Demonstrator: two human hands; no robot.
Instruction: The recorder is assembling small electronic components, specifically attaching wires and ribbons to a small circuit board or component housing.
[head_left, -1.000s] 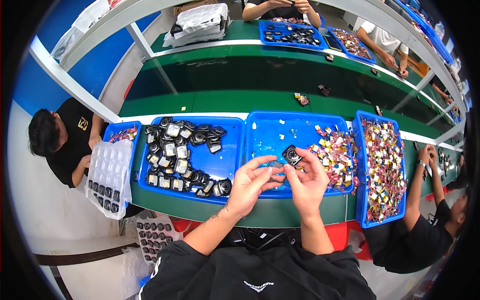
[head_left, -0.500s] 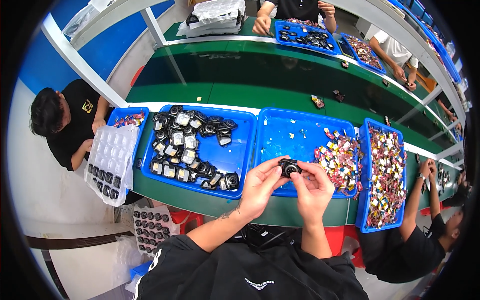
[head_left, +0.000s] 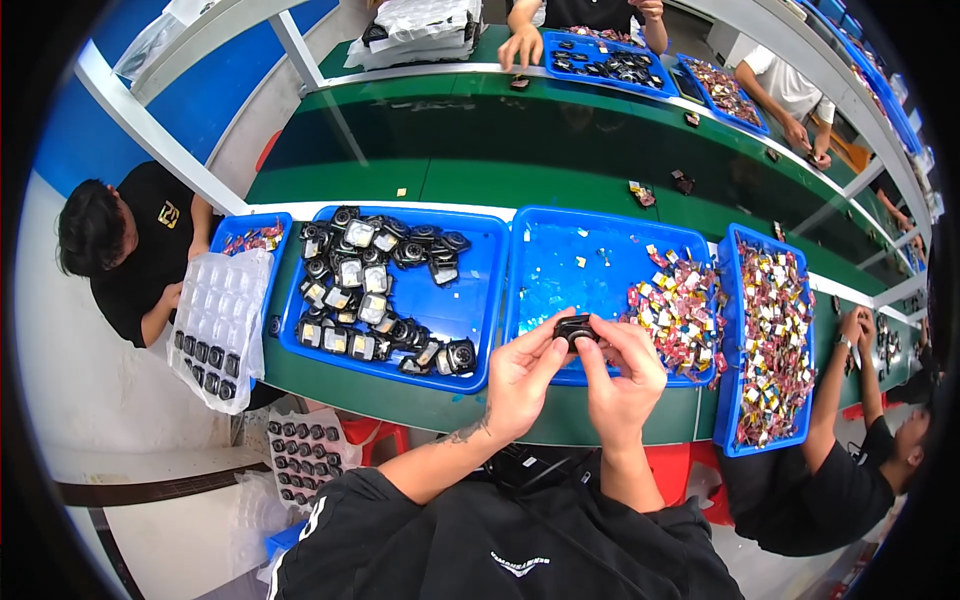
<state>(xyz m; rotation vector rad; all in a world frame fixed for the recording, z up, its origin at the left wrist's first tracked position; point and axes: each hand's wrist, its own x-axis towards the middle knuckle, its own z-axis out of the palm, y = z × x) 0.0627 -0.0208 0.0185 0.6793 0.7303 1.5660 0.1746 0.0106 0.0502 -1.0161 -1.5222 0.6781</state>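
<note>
A small black camera-like housing [head_left: 575, 329] is held between both hands above the near edge of the middle blue tray [head_left: 545, 275]. My left hand [head_left: 520, 385] pinches its left end, thumb below and fingers behind. On the right end, my right hand [head_left: 625, 385] grips it the same way. The middle tray bears a heap of small parts with red wires and yellow and white pieces [head_left: 675, 320] on its right side. To the left, another blue tray [head_left: 475, 270] contains many similar black housings [head_left: 350, 275], several with pale rectangular faces.
A narrower blue tray [head_left: 728, 400] full of wired parts stands at the right. At the left, a co-worker [head_left: 140, 265] is beside a clear blister tray [head_left: 222, 300] with black units. Across the green table [head_left: 400, 150], other people handle parts. A metal frame post [head_left: 155, 135] rises at the left.
The housing has tilted in my fingers, so its round lens faces me less. A co-worker's hand across the table has moved slightly nearer, above a small dark part.
</note>
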